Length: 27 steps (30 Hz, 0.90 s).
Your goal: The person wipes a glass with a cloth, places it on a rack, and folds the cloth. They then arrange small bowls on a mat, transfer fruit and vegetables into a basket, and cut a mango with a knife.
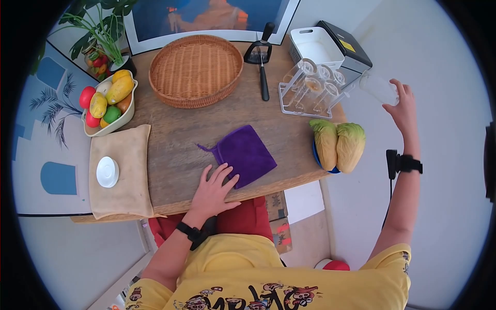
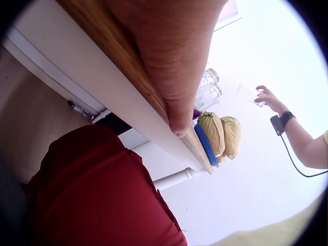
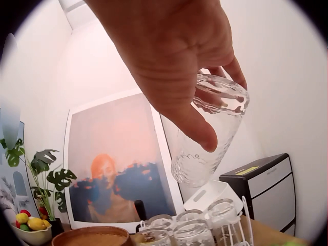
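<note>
My right hand (image 1: 404, 111) is raised off to the right of the table and grips a clear drinking glass (image 1: 377, 88). In the right wrist view the thumb and fingers wrap the upper end of the glass (image 3: 197, 164), which tilts in the air above the rack of glasses. That white wire rack (image 1: 306, 113) stands on the table's right side and holds several clear glasses (image 1: 311, 89). My left hand (image 1: 213, 191) rests at the table's front edge, fingers spread, fingertips on the near corner of a purple drawstring pouch (image 1: 250, 155) that lies flat.
Two napa cabbages (image 1: 350, 147) sit in a blue dish at the right edge. A round wicker tray (image 1: 196, 101), a knife (image 1: 264, 85), a white basket (image 1: 315, 44) and a grey box (image 1: 356, 57) stand behind. To the left are a fruit bowl (image 1: 128, 114) and a tan cloth (image 1: 132, 181).
</note>
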Tool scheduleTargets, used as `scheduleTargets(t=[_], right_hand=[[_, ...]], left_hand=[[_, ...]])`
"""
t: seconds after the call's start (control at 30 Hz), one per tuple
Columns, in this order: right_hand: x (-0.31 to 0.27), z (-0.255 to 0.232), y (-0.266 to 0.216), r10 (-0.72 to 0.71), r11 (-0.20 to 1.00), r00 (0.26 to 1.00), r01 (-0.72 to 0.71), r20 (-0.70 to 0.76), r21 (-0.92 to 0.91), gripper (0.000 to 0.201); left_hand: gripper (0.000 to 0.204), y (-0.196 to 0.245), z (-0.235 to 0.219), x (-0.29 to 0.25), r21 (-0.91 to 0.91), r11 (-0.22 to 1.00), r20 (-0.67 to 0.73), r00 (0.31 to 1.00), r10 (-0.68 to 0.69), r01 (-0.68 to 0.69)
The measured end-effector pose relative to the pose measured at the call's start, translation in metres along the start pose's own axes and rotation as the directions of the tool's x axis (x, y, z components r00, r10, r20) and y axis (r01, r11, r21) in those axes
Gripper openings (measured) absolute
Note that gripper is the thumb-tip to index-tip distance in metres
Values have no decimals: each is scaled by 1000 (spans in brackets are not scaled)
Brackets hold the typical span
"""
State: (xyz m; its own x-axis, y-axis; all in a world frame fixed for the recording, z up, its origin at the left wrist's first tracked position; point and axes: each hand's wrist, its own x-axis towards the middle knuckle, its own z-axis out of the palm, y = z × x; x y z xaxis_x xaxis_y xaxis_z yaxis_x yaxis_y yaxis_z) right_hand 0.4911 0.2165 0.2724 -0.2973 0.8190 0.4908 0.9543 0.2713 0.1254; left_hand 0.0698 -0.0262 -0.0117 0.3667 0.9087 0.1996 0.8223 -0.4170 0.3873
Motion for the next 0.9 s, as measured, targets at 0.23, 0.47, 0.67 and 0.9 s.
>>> scheduleTargets(t=[0.23,0.47,0.67,0.9], right_hand=[[37,32,-9,-176,967,969,203,172,-155,56],[48,90,-5,-296,909,916,357,271,-215,52],[40,123,-15,-257,926,890,339,377,-168,55],[33,146,-15,-253,943,856,323,451,-84,63]], left_hand=[[75,0,-1,0,-5,1000,-7,1000,0,0],[73,0,-2,1,-9,1000,2,1000,-3,4],[73,-2,-1,1,4,1000,17,1000,-3,3],[72,-3,2,2,15,1000,37,999,-3,2]])
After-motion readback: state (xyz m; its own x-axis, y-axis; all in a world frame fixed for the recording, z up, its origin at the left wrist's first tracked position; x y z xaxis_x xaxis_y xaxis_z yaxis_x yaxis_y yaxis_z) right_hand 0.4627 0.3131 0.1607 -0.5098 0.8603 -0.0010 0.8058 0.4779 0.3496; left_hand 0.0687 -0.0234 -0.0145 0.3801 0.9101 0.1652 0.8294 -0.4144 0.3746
